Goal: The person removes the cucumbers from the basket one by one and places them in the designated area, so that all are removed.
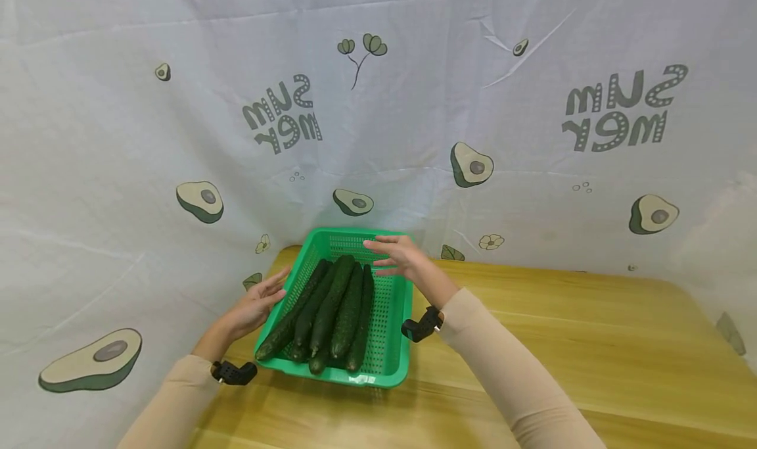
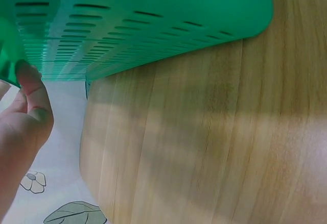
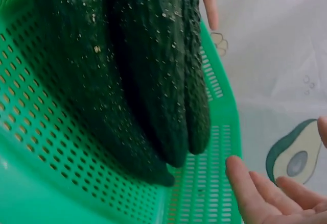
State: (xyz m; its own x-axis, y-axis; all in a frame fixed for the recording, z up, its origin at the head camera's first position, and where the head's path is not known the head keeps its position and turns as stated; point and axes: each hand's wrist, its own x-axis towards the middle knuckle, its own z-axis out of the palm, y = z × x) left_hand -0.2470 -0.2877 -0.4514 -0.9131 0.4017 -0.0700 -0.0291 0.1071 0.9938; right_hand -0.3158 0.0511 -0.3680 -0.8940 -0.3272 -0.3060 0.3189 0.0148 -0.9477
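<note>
A green plastic basket (image 1: 387, 370) with slotted walls stands on the wooden table, holding several dark green cucumbers (image 1: 332, 304) laid lengthwise in a pile toward its left side. At the basket's left rim, my left hand (image 1: 255, 309) grips the edge; in the left wrist view its thumb (image 2: 34, 89) bends against the green rim. Over the far right part of the basket hovers my right hand (image 1: 401, 257), fingers spread and holding nothing. The right wrist view puts its fingertips (image 3: 236, 169) beside the basket's end wall, close to the cucumber tips.
Behind and left of the table (image 1: 562, 330) hangs a white cloth (image 1: 414, 120) printed with avocados and lettering. The basket sits near the table's far left corner, close to the cloth. Bare wood extends to the right. Each wrist wears a black camera band (image 1: 422, 324).
</note>
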